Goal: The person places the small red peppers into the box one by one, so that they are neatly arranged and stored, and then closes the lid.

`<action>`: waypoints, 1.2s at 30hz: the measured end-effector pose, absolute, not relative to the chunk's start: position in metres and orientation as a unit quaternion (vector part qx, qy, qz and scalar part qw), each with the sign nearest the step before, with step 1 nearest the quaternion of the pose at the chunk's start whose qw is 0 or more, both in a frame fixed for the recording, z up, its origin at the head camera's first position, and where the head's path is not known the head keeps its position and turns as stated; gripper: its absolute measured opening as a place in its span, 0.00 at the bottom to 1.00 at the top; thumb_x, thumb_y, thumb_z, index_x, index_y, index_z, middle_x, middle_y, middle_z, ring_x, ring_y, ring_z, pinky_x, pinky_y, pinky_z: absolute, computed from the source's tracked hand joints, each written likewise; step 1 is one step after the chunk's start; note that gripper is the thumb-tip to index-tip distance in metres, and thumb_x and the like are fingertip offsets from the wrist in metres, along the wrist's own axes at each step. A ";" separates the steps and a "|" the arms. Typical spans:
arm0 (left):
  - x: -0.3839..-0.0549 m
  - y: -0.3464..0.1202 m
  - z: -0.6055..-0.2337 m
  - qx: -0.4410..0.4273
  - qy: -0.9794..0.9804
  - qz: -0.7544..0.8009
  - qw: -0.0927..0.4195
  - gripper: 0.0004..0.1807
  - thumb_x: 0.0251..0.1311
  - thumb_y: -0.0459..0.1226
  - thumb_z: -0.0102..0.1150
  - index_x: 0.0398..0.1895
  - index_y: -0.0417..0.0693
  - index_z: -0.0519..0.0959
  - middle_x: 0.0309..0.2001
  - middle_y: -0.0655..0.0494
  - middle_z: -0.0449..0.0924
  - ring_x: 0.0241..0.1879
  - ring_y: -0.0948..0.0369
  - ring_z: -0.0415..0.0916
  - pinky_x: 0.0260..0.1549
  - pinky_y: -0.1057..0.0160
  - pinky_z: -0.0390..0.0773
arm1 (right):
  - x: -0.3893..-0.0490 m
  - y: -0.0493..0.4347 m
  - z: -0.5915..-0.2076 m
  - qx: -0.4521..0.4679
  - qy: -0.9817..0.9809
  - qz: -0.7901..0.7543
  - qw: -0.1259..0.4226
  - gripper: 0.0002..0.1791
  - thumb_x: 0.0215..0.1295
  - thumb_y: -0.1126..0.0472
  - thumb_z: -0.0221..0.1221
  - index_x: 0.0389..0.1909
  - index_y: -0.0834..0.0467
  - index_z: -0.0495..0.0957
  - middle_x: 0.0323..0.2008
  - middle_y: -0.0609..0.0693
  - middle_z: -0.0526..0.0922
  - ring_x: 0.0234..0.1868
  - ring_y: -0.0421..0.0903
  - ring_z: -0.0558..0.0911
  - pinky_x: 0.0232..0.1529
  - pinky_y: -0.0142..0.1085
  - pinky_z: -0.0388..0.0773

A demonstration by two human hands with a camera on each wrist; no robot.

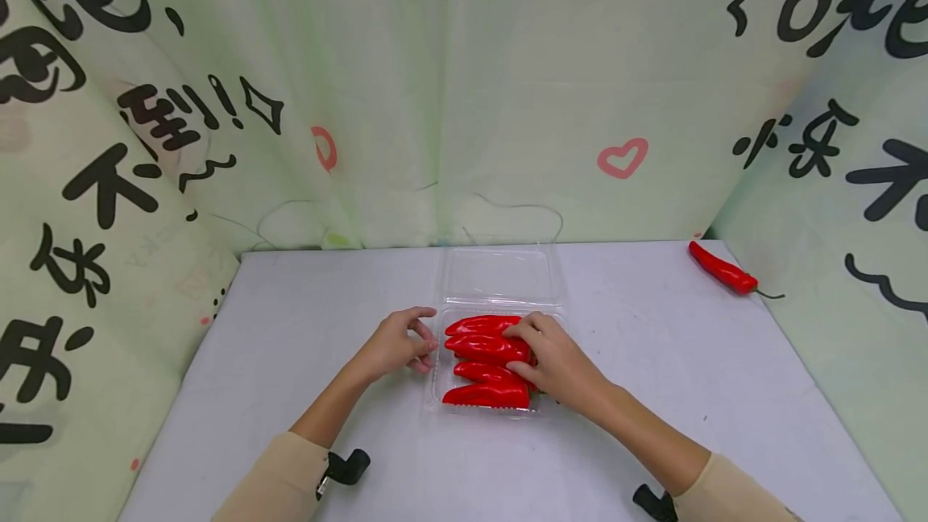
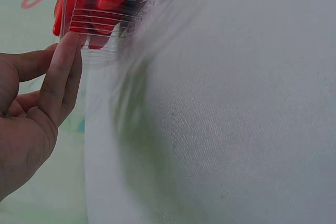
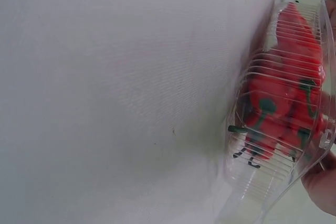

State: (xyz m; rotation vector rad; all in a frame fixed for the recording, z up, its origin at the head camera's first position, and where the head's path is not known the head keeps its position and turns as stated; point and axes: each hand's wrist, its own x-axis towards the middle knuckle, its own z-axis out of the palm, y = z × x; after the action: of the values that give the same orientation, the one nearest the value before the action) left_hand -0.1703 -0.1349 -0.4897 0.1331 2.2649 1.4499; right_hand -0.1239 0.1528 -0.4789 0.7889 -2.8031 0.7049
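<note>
A clear plastic clamshell box (image 1: 438,393) lies on the table with its lid folded back. Inside, several red chili peppers (image 1: 482,395) lie side by side, their green stems (image 3: 268,105) toward the box's right end. My right hand (image 1: 554,361) reaches in over that end. Its thumb and fingers bend round a red chili pepper (image 1: 478,345) in the middle of the row. Beside the box's left wall is my left hand (image 1: 399,345), fingers loosely bent and holding nothing. In the left wrist view, its fingertips (image 2: 70,39) come right at the box's ribbed side.
One more red chili pepper (image 1: 725,268) lies at the table's far right corner. The clear lid (image 1: 500,274) extends behind the box, toward the back edge. A white cloth covers the table (image 1: 312,304). Printed curtains (image 1: 522,103) hang behind it and at both sides.
</note>
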 end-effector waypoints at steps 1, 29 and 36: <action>-0.170 -0.135 -0.490 0.048 0.820 0.525 0.223 0.33 0.65 0.30 0.66 0.74 0.42 0.68 0.40 0.48 0.80 0.25 0.57 0.85 0.29 0.61 0.89 | -0.124 0.154 -0.478 0.264 -0.932 0.238 0.072 0.32 0.49 0.59 0.80 0.56 0.57 0.81 0.49 0.51 0.80 0.51 0.45 0.78 0.42 0.33 0.88; -0.171 -0.137 -0.491 0.062 0.812 0.535 0.226 0.33 0.66 0.28 0.64 0.73 0.39 0.67 0.41 0.47 0.80 0.24 0.58 0.84 0.29 0.60 0.89 | -0.147 0.251 -0.457 0.167 -0.940 0.262 0.143 0.27 0.58 0.61 0.75 0.59 0.58 0.80 0.52 0.55 0.81 0.49 0.52 0.83 0.44 0.53 0.89; -0.172 -0.136 -0.490 0.057 0.813 0.533 0.226 0.33 0.66 0.29 0.64 0.74 0.40 0.67 0.41 0.47 0.80 0.24 0.58 0.84 0.29 0.60 0.89 | -0.156 0.282 -0.454 0.137 -0.945 0.265 0.133 0.28 0.60 0.62 0.74 0.60 0.60 0.79 0.55 0.60 0.80 0.51 0.56 0.81 0.45 0.58 0.87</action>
State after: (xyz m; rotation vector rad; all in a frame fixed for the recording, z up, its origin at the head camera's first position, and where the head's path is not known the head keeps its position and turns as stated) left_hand -0.1715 -0.1359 -0.4903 0.1558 2.2429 1.4706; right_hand -0.1559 0.2815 -0.4538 0.3977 -2.7406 0.7685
